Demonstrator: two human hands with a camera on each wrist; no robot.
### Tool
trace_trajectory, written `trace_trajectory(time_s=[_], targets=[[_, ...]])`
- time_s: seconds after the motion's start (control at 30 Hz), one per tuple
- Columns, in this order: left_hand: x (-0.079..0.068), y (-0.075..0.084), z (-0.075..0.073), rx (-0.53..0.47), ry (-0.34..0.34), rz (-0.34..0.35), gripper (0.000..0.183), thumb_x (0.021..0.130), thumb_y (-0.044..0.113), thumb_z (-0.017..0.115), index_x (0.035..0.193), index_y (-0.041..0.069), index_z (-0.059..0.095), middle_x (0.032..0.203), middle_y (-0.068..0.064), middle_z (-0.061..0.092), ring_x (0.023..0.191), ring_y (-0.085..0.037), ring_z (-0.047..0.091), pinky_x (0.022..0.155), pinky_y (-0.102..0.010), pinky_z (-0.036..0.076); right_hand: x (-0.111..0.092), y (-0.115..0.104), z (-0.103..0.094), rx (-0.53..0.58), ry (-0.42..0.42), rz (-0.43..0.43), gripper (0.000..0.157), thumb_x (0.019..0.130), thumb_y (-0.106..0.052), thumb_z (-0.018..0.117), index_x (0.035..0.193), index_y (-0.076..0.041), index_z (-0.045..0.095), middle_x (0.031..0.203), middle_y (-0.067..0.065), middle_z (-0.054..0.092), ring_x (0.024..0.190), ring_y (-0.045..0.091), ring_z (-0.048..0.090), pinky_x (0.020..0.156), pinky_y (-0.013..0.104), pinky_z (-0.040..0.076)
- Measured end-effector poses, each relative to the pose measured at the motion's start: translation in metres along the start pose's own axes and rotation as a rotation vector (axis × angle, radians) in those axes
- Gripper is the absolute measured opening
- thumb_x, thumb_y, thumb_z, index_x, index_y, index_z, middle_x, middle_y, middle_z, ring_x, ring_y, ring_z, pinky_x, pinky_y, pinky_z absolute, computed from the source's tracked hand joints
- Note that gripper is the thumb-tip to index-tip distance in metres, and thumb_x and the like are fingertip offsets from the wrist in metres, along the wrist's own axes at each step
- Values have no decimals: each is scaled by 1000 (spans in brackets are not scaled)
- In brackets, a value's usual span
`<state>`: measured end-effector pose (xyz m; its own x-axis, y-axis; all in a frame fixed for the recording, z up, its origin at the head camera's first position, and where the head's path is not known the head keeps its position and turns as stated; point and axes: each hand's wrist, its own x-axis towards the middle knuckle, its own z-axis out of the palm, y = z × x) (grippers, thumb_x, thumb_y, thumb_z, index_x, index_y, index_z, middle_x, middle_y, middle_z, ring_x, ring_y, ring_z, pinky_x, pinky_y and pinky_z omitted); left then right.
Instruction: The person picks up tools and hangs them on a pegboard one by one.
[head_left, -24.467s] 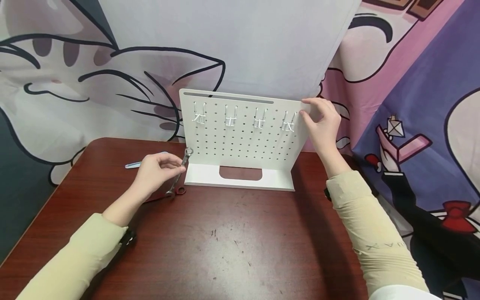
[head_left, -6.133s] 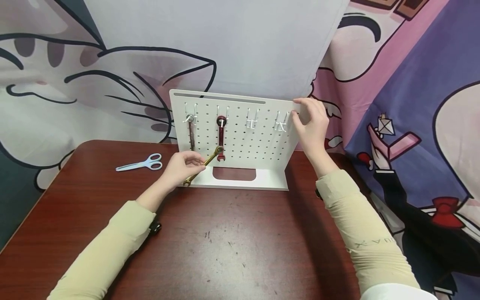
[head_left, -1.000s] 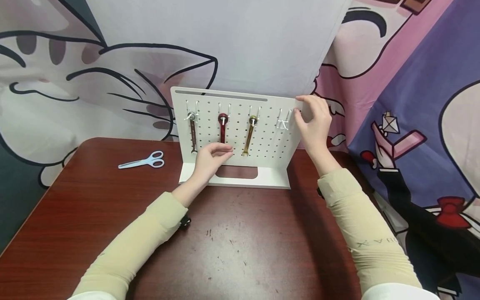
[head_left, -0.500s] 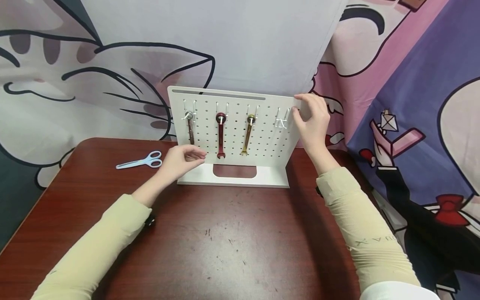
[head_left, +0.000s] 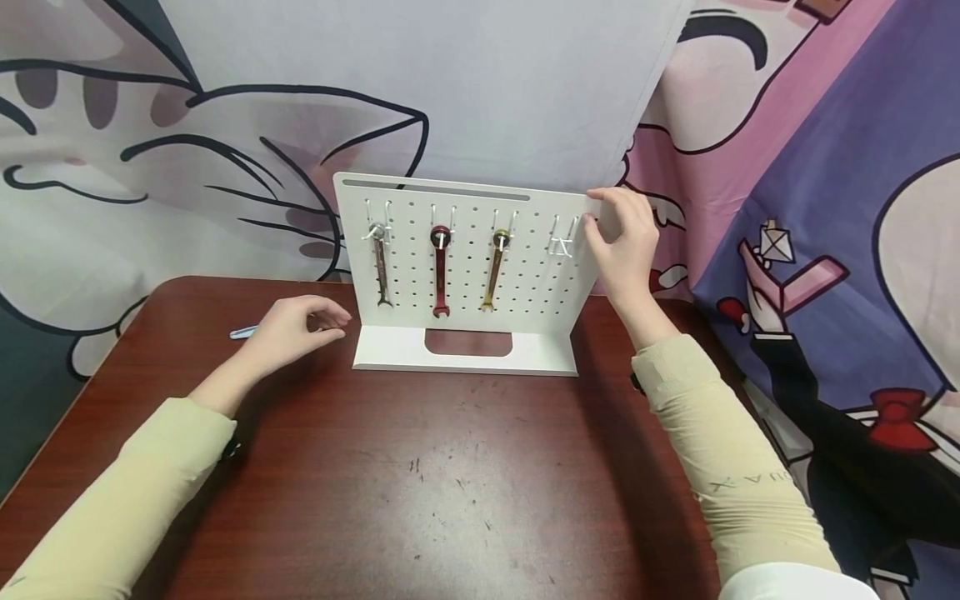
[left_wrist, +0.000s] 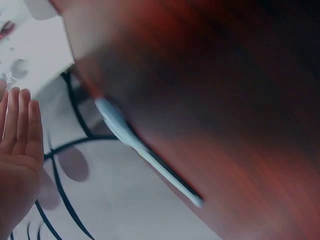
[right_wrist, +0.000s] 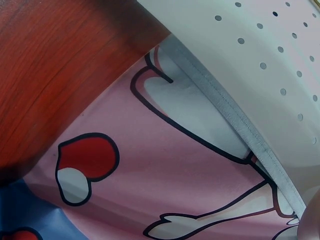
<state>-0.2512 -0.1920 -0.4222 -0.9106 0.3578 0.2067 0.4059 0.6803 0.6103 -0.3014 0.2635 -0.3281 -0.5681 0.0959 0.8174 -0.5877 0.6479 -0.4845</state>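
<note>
My left hand (head_left: 296,329), fingers loosely bent and holding nothing, is over the light-blue scissors (head_left: 243,332), covering most of them in the head view. The left wrist view shows the scissors (left_wrist: 130,137) blurred on the tabletop, apart from the fingers (left_wrist: 22,122). With thumb and fingers, my right hand (head_left: 628,242) pinches the upper right corner of a white pegboard (head_left: 468,321). Three wrenches hang from its hooks: a silver one (head_left: 382,271), a red one (head_left: 440,279) and a gold one (head_left: 495,271). A bare double hook (head_left: 561,246) is nearest the right hand.
The pegboard stands on its own flat white base (head_left: 390,348) on a dark red-brown wooden table (head_left: 450,467). Cartoon-printed cloth (head_left: 262,183) hangs close behind it and along the right side.
Since 6.1 s ago, the gold wrench has gone from my left hand to the third hook. Over the last second that hand moved left, from the board to the scissors. My right hand keeps its place.
</note>
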Motion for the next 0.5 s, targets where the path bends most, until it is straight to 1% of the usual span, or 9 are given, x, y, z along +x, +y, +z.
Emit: trace_trajectory(time_s=[0.07,0.23,0.33,0.5], targets=[[-3,-7,-5,33,-5,16,19,91,2,81,109,2,79,102,-13,80,92,-28,73,84,-45,60,0,0,0,-1,0,-1,25,90,5,76,114,-3,79,116,16,78,119,32,65,110,37,46],[-10,-25,-14,84,-5,27,19,90,0,81,108,0,78,103,-15,79,93,-31,74,87,-52,61,1,-1,0,-2,1,-2,25,90,5,76,114,-3,79,115,16,78,119,32,65,110,38,46],[-13,-35,-20,119,4,15,20,88,0,82,107,0,78,103,-16,79,93,-32,74,88,-53,60,1,-1,0,-4,0,-1,25,90,5,76,114,-3,79,116,16,78,119,32,65,111,38,46],[-17,-50,-27,169,13,-2,23,87,1,83,109,2,78,108,-17,78,99,-35,72,89,-49,54,1,-1,0,-2,-2,2,25,90,5,76,114,-3,79,116,16,78,119,31,65,110,37,46]])
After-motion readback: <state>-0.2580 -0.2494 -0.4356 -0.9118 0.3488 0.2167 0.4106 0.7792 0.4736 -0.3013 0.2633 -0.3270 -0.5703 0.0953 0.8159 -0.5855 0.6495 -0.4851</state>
